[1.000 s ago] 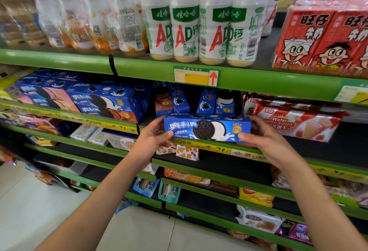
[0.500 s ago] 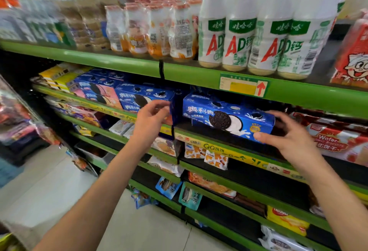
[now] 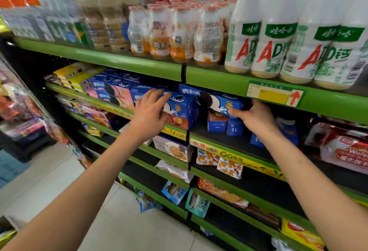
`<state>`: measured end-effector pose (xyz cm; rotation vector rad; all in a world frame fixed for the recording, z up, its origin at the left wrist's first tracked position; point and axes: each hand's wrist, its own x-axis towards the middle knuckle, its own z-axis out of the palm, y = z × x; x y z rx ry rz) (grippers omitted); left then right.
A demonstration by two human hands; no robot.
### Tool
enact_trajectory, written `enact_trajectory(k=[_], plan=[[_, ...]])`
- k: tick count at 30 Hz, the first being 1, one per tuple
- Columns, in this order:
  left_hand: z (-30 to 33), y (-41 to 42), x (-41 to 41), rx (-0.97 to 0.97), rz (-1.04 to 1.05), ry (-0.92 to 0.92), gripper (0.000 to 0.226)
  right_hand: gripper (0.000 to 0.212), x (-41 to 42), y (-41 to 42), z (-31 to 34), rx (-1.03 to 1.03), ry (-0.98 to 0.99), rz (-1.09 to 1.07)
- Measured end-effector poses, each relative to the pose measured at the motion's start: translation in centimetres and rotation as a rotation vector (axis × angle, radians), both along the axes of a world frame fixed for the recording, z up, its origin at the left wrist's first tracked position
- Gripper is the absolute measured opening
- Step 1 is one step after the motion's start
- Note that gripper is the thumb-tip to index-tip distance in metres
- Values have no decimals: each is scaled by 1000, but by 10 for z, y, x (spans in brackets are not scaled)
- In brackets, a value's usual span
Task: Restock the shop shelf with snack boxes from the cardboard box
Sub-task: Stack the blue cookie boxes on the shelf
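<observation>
Step in hand: seating one snack box on the shelf. The left hand [image 3: 151, 111] is released — fingers straight, spread against the face of the stacked blue boxes [image 3: 179, 109] directly ahead of it, apparently steadying the row. To its right, across the black shelf divider [image 3: 183, 73], the right hand [image 3: 253, 116] grasps the snack box [image 3: 217, 101] at its right end, thumb under the front edge. The box sits above small upright packs [image 3: 225, 124], close beneath the green edge of the upper shelf [image 3: 219, 79].

Next move, as judged: push the box rearward and level, then release. Overhead room is tight — the upper edge leaves little margin. Below and right of the right hand, bare black shelf [image 3: 239, 143] offers open room; the wafer pack [image 3: 346, 151] lies well apart.
</observation>
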<state>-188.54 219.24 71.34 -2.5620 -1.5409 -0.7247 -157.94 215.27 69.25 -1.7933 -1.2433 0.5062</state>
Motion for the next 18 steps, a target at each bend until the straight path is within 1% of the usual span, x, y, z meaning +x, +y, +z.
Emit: enact_trajectory(k=[3, 5, 8, 11, 13, 15, 18], plan=[[-7, 5, 1, -10, -35, 62, 58, 59, -19, 18, 2, -20, -4, 50], [-11, 7, 1, -28, -43, 67, 58, 55, -31, 26, 4, -33, -14, 98], [-13, 8, -1, -27, -64, 50, 57, 62, -45, 37, 6, -51, -43, 169], [-14, 9, -4, -38, -96, 51, 58, 64, -55, 48, 9, -63, -88, 218], [-15, 11, -6, -46, -117, 50, 59, 69, -59, 54, 11, -89, -74, 283], [-17, 13, -8, -35, -140, 44, 59, 81, -63, 59, 11, -108, -75, 352], [-19, 17, -10, -20, -171, 38, 58, 92, -68, 64, 8, -129, -54, 385]])
